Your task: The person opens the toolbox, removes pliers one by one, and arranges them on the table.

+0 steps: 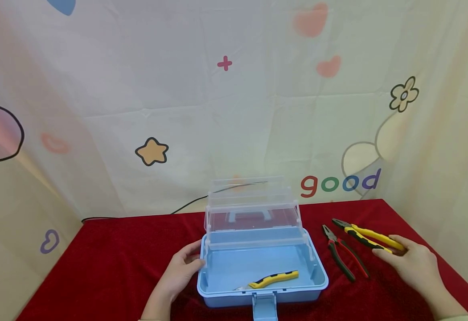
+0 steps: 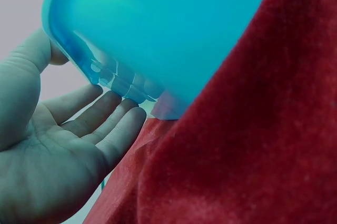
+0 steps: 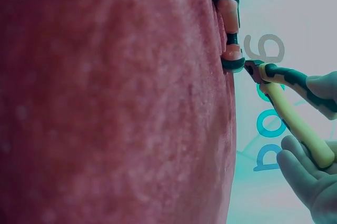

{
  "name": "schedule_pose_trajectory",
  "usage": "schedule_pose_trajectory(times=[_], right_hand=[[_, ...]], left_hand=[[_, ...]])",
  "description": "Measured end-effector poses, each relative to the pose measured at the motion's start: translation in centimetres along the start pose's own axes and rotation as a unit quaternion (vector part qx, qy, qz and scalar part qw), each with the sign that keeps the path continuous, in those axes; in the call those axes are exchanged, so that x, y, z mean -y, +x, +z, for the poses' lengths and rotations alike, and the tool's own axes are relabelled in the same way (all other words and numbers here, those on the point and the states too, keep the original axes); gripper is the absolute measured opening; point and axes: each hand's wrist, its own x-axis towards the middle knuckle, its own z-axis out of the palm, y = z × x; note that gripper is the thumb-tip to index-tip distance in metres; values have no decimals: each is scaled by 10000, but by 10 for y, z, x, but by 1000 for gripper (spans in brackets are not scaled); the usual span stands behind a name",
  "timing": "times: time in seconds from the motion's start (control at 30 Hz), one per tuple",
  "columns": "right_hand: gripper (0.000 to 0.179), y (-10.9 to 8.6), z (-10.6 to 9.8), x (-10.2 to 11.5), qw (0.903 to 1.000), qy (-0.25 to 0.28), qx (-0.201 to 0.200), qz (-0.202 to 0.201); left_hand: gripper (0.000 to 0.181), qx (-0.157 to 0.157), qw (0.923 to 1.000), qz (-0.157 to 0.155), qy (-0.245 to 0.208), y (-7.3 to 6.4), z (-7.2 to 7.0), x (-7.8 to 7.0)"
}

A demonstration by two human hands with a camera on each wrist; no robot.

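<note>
A light blue toolbox stands with its clear lid and tray raised at the back. My left hand grips its left wall, thumb over the rim; in the left wrist view, the fingers lie along the outside. Inside the box is a yellow-and-black utility knife, its silver end pointing left. To the right of the box, my right hand holds yellow-and-black pliers by the handles, their jaws pointing away to the left. Black-and-red pliers lie between the box and this hand.
A dark red cloth covers the table. Behind it hangs a pale printed curtain, with a thin black cable running along its foot. The box's blue front latch hangs down toward the near edge.
</note>
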Motion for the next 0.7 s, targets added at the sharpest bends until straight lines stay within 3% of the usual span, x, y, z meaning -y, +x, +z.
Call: schedule_pose_trajectory(times=[0.37,0.7], right_hand=[[76,5,-4,-3,9995,-181,268,8],[74,7,-3,-7,9995,-201,230,30]], left_hand=[[55,0,10000,12,42,0,1,0],[55,0,10000,32,-5,-1,0,0]])
